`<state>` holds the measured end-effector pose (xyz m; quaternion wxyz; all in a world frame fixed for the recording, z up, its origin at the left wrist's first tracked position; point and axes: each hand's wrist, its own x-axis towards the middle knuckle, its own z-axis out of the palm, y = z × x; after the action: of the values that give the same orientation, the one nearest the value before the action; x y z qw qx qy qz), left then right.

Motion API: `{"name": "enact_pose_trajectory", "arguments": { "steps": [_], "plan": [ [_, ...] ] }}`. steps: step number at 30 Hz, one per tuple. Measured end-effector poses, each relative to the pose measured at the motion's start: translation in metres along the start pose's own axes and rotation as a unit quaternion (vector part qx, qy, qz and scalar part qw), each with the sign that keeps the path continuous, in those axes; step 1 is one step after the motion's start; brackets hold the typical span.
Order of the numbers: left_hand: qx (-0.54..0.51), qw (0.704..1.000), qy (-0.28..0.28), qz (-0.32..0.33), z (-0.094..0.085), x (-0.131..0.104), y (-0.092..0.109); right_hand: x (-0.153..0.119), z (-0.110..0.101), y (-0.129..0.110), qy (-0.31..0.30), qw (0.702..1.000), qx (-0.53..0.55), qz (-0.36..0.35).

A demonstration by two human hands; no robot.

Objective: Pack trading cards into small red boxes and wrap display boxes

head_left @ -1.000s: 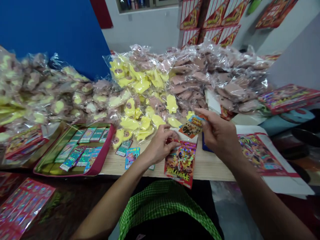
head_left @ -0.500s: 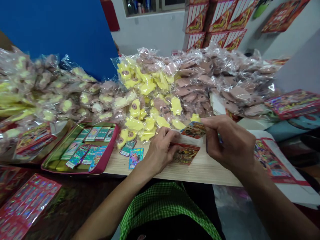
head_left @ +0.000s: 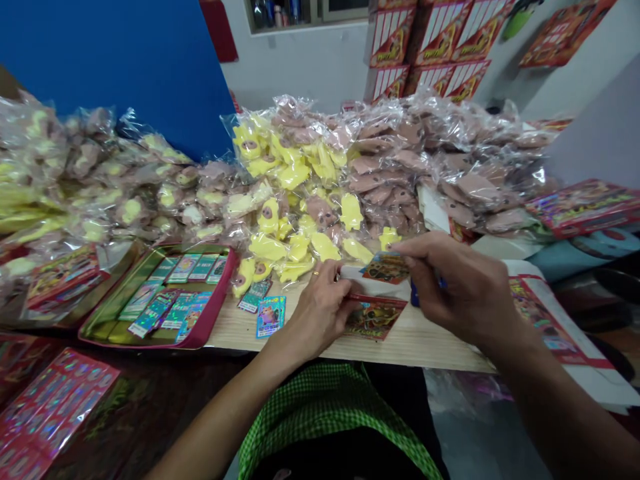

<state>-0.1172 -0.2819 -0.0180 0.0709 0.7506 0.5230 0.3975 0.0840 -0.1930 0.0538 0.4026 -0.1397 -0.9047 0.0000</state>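
My left hand [head_left: 323,303] pinches a small red printed packet [head_left: 377,317] above the table's front edge. A pale, whitish flap or inner side shows along the packet's top. My right hand [head_left: 457,287] grips a blue-and-orange picture card [head_left: 385,267] by its right end, just above that pale part. Whether the card's lower edge is inside the packet, I cannot tell. A dark blue object [head_left: 415,293], partly hidden, shows beside my right fingers. Left of my left hand lie a shiny blue card [head_left: 271,317] and a green card [head_left: 255,295].
A pink-rimmed tray [head_left: 219,300] with several cards stands left. Behind, bagged yellow figures [head_left: 295,173] and bagged brown figures [head_left: 390,193] are heaped high. A printed white-and-red box [head_left: 545,320] lies at right; red boxes [head_left: 440,40] are stacked at the back.
The red packet is tilted more toward me, and more of its pale part shows. My right hand has shifted slightly left with the card.
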Motion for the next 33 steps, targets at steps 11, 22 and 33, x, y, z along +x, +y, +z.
{"name": "enact_pose_trajectory", "arguments": {
  "steps": [11, 22, 33],
  "plan": [
    [-0.052, 0.997, 0.058, 0.003, 0.011, -0.015, -0.003, -0.046, 0.01, -0.011, -0.022, 0.996, -0.083, -0.008],
    [-0.164, 0.97, 0.174, -0.043, 0.044, -0.031, -0.029, -0.06, 0.021, 0.0, -0.068, 0.989, -0.124, -0.041],
    [-0.159, 0.971, 0.178, -0.03, 0.043, -0.033, -0.03, -0.055, 0.029, -0.003, -0.067, 0.995, -0.017, 0.065]
  ]
}}
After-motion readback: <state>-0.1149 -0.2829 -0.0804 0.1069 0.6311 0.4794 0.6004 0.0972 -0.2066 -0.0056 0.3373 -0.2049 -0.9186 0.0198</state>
